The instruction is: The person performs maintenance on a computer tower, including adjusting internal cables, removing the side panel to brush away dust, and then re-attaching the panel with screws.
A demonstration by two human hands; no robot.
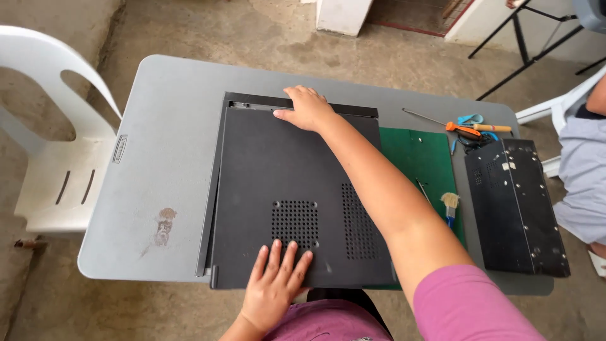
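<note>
Computer case (297, 196), black metal, lies flat at the middle of the grey table (170, 126), vented side panel facing up. Its long axis runs 12 to 6, away from me, and it's a bit skewed, far end tipped toward 1.

My left hand (274, 284) is flat on the panel at the 6 o'clock edge, fingers spread over the square vent grid, palm down. It's pressing, gripping nothing.

My right hand (307, 107) reaches across to the 12 o'clock edge, fingers curled over the rear lip, thumb lying on the panel top. It's hooked on that edge, not clenched around anything loose.

So one hand sits at each end of the long axis: left on the near end, right on the far end with the arm stretched diagonally over the panel.

At 3 o'clock of the case there's a green mat (420, 158) with a small brush (450, 205) on it. Past that lies a second black panel (514, 205). An orange-handled screwdriver (464, 129) sits at about 2. Another person (584, 164) sits at the table's right end. A white plastic chair (53, 164) stands at 9.
</note>
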